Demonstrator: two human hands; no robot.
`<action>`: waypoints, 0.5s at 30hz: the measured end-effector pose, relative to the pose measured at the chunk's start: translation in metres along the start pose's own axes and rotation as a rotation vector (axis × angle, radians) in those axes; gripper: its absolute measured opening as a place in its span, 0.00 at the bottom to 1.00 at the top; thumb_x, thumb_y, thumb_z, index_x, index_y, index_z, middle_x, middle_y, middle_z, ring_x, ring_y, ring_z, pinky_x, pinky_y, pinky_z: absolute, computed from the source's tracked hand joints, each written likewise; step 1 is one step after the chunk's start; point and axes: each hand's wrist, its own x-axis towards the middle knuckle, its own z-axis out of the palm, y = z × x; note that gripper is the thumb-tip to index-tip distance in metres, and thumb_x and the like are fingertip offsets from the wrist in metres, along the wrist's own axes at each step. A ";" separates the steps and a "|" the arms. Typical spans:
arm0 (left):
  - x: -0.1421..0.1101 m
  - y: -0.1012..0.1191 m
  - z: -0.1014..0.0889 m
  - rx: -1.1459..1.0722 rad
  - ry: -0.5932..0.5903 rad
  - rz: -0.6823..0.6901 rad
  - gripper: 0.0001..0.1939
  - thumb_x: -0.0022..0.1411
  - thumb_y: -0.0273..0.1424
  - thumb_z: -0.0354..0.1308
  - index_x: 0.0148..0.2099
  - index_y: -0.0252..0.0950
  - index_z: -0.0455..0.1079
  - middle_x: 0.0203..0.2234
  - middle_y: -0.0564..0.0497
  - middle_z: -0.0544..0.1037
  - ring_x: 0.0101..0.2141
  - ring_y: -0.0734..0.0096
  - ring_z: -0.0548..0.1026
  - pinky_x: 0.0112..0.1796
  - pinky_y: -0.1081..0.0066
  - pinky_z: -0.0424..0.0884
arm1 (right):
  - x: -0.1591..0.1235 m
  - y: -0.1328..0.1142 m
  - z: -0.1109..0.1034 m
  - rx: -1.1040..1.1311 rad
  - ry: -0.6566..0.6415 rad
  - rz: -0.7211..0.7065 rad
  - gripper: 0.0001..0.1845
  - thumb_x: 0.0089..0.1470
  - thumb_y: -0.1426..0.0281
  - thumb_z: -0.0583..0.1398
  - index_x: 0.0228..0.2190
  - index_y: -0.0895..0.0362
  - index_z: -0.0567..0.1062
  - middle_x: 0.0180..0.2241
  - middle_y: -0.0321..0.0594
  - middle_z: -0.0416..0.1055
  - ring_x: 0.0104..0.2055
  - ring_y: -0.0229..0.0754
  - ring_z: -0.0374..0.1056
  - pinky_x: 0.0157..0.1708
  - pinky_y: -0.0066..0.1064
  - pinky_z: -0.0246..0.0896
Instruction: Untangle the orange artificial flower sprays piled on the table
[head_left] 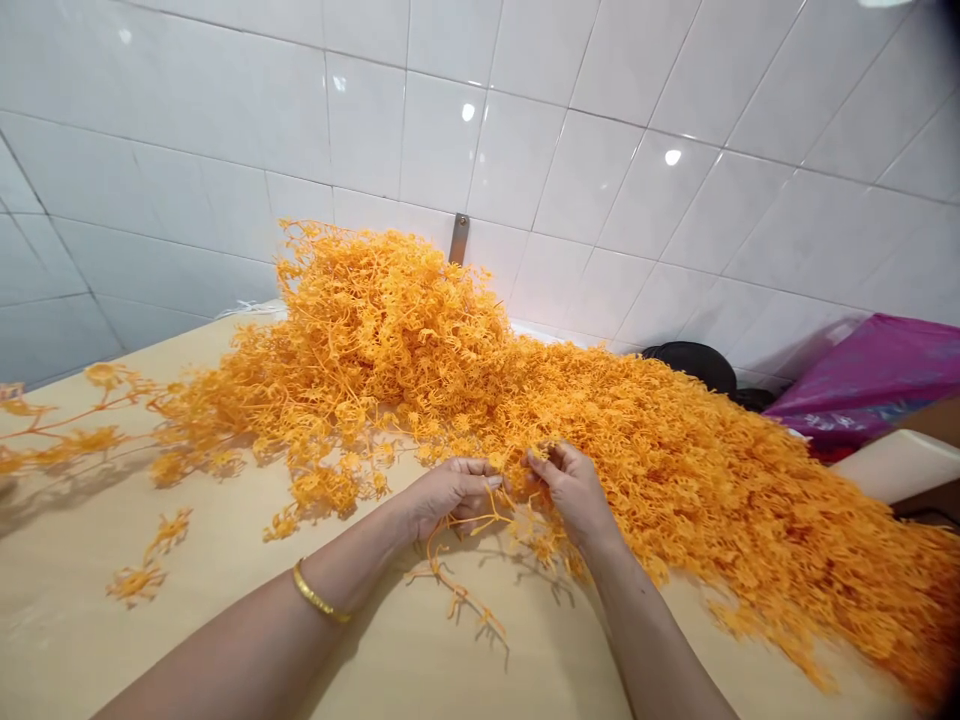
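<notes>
My left hand [456, 492] is closed, thumb and fingers pinched on a thin orange plastic stem [450, 582] with small side branches that hangs below it over the table. My right hand [571, 488] is also closed, its thumb and forefinger pinching a small orange flower-like piece [543, 462] close to the left hand. More frilly orange sprigs [544, 540] dangle between the two hands. Just behind them rises a big heap of orange artificial foliage [382, 310], which spreads far to the right. A gold bangle [319, 592] circles my left wrist.
The pale yellow table [232, 640] stands against a white tiled wall [442, 130]. Loose orange sprigs [139, 580] lie at the left. A metal bracket [459, 240] rises behind the heap. At the right are a black rounded object [694, 365] and a purple bag or cloth [862, 380].
</notes>
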 end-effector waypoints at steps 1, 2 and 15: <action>0.000 0.000 0.000 0.004 -0.009 -0.003 0.14 0.45 0.36 0.60 0.28 0.34 0.59 0.09 0.64 0.49 0.12 0.88 0.41 0.14 0.78 0.39 | 0.000 0.000 -0.001 0.000 0.036 -0.016 0.12 0.39 0.64 0.60 0.24 0.58 0.64 0.20 0.33 0.64 0.21 0.33 0.60 0.22 0.25 0.55; 0.000 0.000 0.000 0.010 -0.022 -0.009 0.13 0.46 0.36 0.59 0.28 0.34 0.59 0.09 0.64 0.49 0.12 0.87 0.41 0.14 0.79 0.39 | 0.000 0.000 -0.002 -0.005 0.066 -0.038 0.11 0.40 0.64 0.59 0.24 0.57 0.64 0.20 0.32 0.64 0.20 0.33 0.59 0.21 0.25 0.54; -0.001 0.007 0.009 0.040 0.030 0.026 0.15 0.45 0.35 0.60 0.23 0.34 0.56 0.09 0.63 0.50 0.12 0.87 0.43 0.14 0.79 0.39 | 0.009 -0.004 -0.002 -0.221 0.312 -0.199 0.13 0.44 0.60 0.56 0.21 0.57 0.63 0.17 0.34 0.63 0.17 0.32 0.54 0.16 0.25 0.49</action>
